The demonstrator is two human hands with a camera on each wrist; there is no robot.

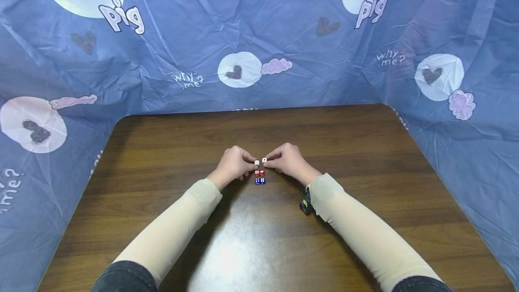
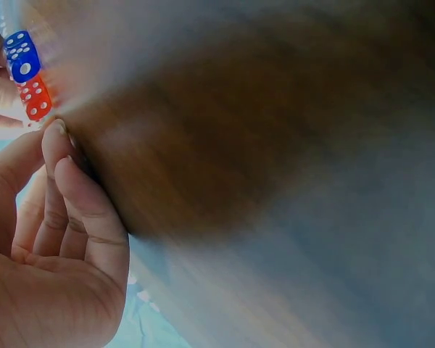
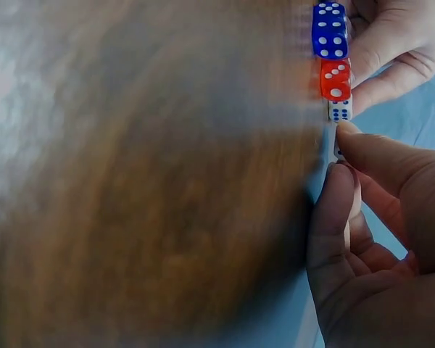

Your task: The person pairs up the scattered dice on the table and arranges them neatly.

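Near the middle of the table, my left hand [image 1: 234, 166] pinches a white die [image 1: 257, 162] between thumb and fingertips. Just to its right, a second white die [image 1: 264, 160] is pinched by my right hand [image 1: 290, 162]. A small gap separates these two dice. Closer to me lies a pair of red dice [image 1: 259, 173], side by side, and nearer still a pair of blue dice [image 1: 260, 181]. In the left wrist view, fingertips of the left hand [image 2: 65, 225] hide its white die. The right wrist view shows the right hand [image 3: 384, 225] mostly covering its die.
The brown wooden table [image 1: 182, 134] has rounded far corners. Behind it and along its sides hangs a blue printed cloth [image 1: 275, 21]. A black device [image 1: 306, 204] sits at the right wrist, and light glares off the table's near part.
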